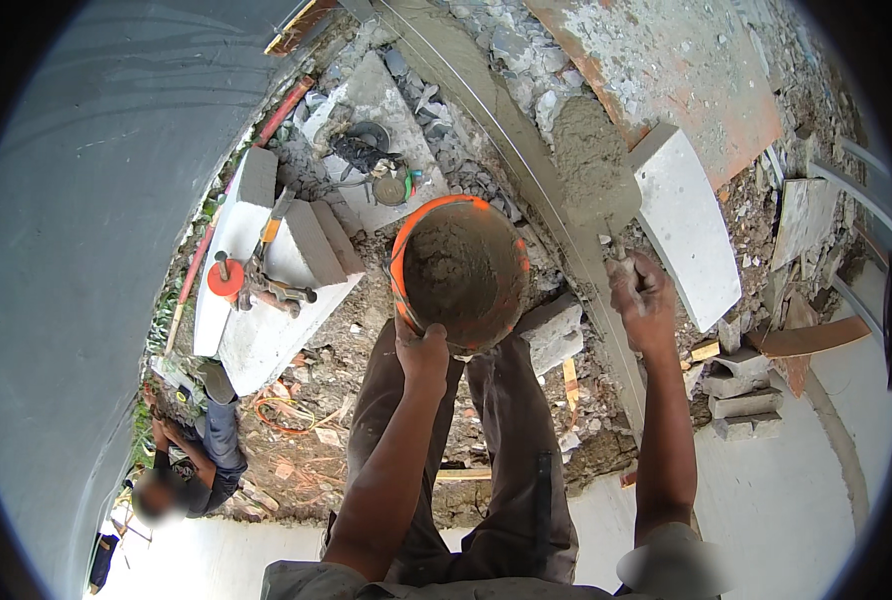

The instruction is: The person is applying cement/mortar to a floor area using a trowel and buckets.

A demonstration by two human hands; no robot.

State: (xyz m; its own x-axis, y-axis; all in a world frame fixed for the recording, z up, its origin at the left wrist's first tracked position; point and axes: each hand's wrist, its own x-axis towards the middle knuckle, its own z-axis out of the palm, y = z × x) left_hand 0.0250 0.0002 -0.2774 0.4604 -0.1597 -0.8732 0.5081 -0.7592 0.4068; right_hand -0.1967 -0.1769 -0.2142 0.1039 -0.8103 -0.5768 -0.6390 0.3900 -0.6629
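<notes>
My left hand (pixel 422 350) grips the near rim of an orange bucket (pixel 398 262). Wet grey mortar (pixel 456 262) lies inside it and coats its walls. On the right, my right hand (pixel 643 298) is closed around the handle of a trowel (pixel 594 185), whose blade is covered with mortar and points away from me. The blade is over a long strip of mortar (pixel 526 155), beside a taut string (pixel 486 110). A white block (pixel 688 225) lies just right of the trowel.
White blocks (pixel 301 250) on the left carry a hammer (pixel 276 215) and a red-orange string reel (pixel 226 278). A mortar-spattered board (pixel 676 70) lies far right. Rubble surrounds my legs. Another person (pixel 201 450) crouches at lower left. Hollow bricks (pixel 741 395) are stacked at right.
</notes>
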